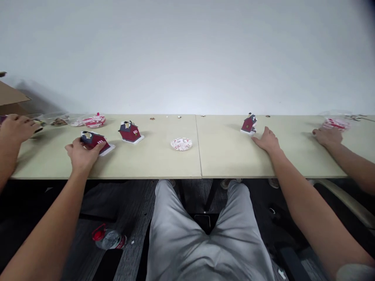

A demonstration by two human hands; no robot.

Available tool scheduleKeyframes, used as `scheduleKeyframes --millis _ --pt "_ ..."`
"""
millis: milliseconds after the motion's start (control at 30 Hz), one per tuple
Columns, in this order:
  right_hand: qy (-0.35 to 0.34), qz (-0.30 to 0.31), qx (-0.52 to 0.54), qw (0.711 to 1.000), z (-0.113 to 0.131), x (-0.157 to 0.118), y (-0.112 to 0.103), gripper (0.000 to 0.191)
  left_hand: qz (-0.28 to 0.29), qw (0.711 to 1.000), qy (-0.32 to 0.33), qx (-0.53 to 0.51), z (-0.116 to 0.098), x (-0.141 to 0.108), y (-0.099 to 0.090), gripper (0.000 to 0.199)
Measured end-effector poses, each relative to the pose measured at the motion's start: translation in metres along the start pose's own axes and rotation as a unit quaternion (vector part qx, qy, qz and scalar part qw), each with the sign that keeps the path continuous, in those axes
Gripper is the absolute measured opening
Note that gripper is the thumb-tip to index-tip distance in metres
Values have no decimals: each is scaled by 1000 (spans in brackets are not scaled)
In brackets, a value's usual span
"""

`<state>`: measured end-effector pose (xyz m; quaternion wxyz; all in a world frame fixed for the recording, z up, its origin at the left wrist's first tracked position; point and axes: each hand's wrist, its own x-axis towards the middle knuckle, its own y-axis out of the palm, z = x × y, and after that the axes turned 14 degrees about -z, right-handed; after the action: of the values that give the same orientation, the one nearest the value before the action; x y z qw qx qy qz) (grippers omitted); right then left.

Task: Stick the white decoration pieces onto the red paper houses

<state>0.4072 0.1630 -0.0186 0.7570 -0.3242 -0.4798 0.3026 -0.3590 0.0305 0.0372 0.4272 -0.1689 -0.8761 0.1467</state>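
My left hand (pixel 83 153) is closed around a dark red paper house (pixel 94 141), left of centre on the pale tabletop (pixel 222 156). My right hand (pixel 266 140) lies open and flat, palm down on the table – just beside another red paper house (pixel 249 124), right of centre.
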Motion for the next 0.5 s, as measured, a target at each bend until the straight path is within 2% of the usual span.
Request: scheduleKeyframes --millis 100,200,300,367,433,500 --pt "-10 -1 2 1000 10 11 10 100 -16 997 -53 54 -3 -7 -1 101" --pt "-36 9 29 999 23 18 17 103 -73 995 -22 58 -12 -26 -10 115" --pt "-85 -10 20 996 36 19 17 98 -138 987 81 25 -30 -48 -18 95" --pt "-93 -19 16 995 43 18 14 93 -140 980 140 -11 -52 -63 -19 75" --pt "-75 -22 22 997 47 19 11 92 -96 979 169 -66 -83 -76 -14 57" --pt "-47 -21 35 998 49 22 9 94 -15 972 198 -121 -119 -86 -4 44"
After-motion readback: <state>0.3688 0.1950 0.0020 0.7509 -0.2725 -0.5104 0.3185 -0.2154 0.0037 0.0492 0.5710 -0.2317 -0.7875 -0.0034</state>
